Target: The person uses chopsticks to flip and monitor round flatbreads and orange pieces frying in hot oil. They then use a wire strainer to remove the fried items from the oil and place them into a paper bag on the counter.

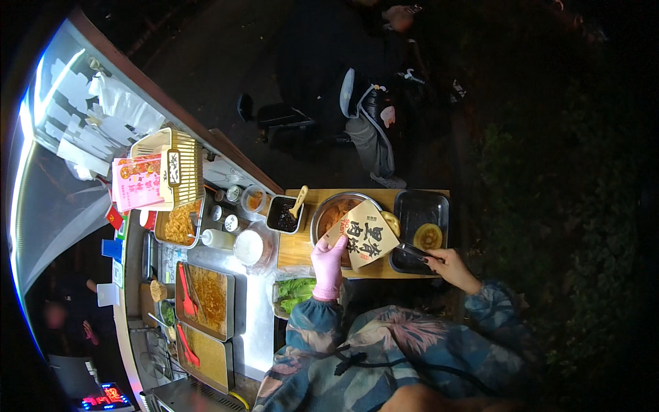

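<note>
My left hand, in a pink glove, holds a brown paper food bag with printed writing. The bag hangs over a round metal bowl of reddish food. A round flatbread shows at the bag's far right edge; whether it is partly inside I cannot tell. Bare and on the right, my right hand grips dark tongs, their tips near the bag's right corner. Under and beside the tongs, a black tray has another golden round flatbread lying in it.
A wooden board carries the bowl and tray. Left of them stand a dark sauce container with a wooden spoon, a squeeze bottle, lettuce and two food trays with red spatulas. A person is beyond the counter.
</note>
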